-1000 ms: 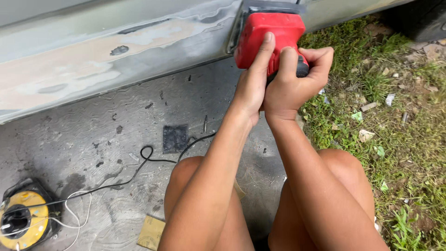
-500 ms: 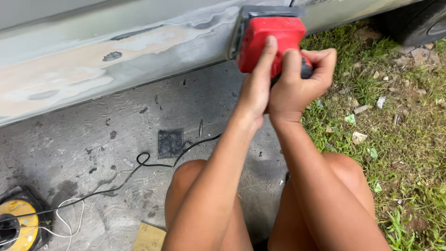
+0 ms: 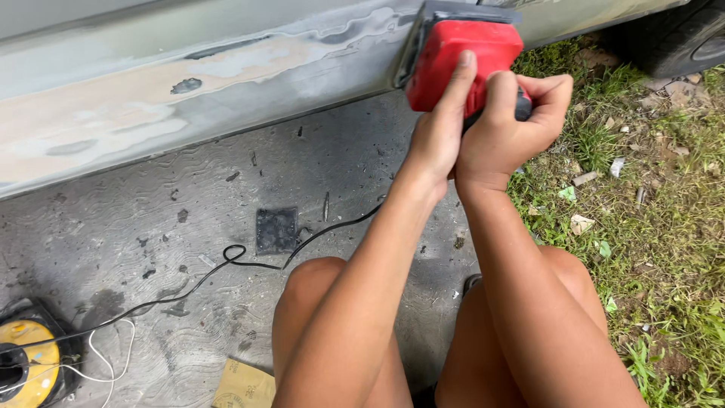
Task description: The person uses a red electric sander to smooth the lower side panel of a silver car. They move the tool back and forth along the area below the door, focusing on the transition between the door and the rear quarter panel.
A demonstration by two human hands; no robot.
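At the far left, a round yellow and black cable reel (image 3: 26,363) sits on the grey concrete ground (image 3: 136,219), with a thin white wire (image 3: 102,359) looping beside it. A black power cord (image 3: 226,261) snakes from the reel across the concrete toward the person's knees, passing just beside a dark square sanding sheet (image 3: 276,229) lying flat. Lower down, a tan piece of sandpaper (image 3: 243,387) lies near the bare left knee. Above all this runs the grey, sanded car body panel (image 3: 151,113), patchy with pale filler. The left hand (image 3: 438,136) presses flat-fingered against the back of the red electric sander (image 3: 468,64), whose pad is against the panel's lower edge. The right hand (image 3: 510,121) is closed tightly around the sander's dark rear grip, touching the left hand. To the right lies littered grass (image 3: 649,227) and a black tyre (image 3: 680,38).
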